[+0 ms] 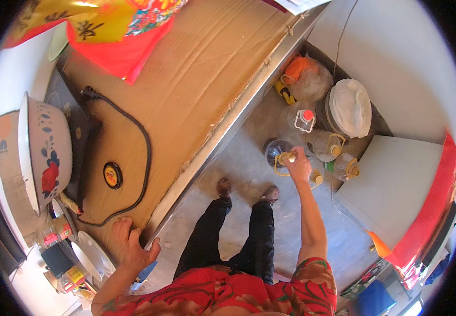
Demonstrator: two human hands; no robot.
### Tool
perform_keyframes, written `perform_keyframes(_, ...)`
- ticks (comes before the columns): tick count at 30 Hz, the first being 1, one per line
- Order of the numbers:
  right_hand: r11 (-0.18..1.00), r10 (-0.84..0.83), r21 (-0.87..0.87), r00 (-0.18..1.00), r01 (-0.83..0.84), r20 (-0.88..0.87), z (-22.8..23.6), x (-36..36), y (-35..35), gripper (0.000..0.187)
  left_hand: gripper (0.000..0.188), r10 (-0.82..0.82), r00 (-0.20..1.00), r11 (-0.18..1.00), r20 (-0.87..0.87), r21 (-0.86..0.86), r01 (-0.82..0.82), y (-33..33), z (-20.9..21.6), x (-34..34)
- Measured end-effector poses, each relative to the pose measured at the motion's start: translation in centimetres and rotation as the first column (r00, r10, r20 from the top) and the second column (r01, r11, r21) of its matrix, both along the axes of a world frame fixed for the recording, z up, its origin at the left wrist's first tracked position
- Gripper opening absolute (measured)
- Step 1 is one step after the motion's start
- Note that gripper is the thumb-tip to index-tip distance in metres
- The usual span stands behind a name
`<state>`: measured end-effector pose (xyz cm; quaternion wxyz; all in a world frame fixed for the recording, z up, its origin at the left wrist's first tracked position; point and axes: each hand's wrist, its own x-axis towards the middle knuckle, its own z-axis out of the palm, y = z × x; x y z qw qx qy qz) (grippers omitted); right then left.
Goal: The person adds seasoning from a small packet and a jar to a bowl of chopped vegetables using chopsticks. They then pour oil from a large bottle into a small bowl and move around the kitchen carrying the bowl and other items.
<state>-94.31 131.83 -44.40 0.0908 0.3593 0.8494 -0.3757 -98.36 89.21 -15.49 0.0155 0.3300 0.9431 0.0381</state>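
My right hand (pixel 299 167) reaches down to the floor, its fingers closed around the top of a plastic jug (pixel 273 149) with a yellow handle. The jug stands among several other large plastic bottles. One clear jug with a red cap (pixel 305 117) is just beyond it, and a clear jug with a yellow handle (pixel 323 145) is to its right. My left hand (pixel 130 243) rests at the near edge of the cardboard-covered table (pixel 201 68), fingers spread and holding nothing. A black power cord (pixel 148 152) curves across the cardboard just beyond that hand.
On the table are a floral enamel basin (pixel 49 152), a small round tin (pixel 112 175) and a red and gold bag (pixel 122 50). A covered bucket (pixel 348 108) and a plastic bag with orange contents (pixel 307 76) stand by the wall. A white cabinet (pixel 391 184) is at right.
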Motion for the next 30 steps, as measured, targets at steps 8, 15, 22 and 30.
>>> perform_keyframes(8, 0.740, -0.526, -0.581, 0.247, -0.341, -0.814, 22.5, -9.2, -4.0, 0.039, 0.051, 0.007, 1.000, 0.997, -0.005, 0.073, -0.007, -0.1, 0.1, 0.1)
perform_keyframes(15, 0.976, 0.218, 0.197, 0.455, -0.094, -0.863, 25.3, -14.5, -9.2, 0.037, 0.051, 0.004, 1.000, 0.997, -0.011, 0.076, -0.003, 0.2, 1.4, 0.0)
perform_keyframes(22, 0.969, 0.229, 0.153, 0.469, -0.194, -0.853, 25.7, -12.0, -7.0, 0.045, 0.049, -0.131, 0.991, 0.964, 0.032, 0.238, 0.120, 2.4, 0.7, 1.7)
perform_keyframes(30, 0.895, -0.439, -0.375, 0.634, 0.243, -0.636, 17.8, 5.5, -0.1, 0.025, 0.027, -0.430, 0.858, 0.848, 0.281, 0.451, 0.278, 14.7, -8.3, 3.8)
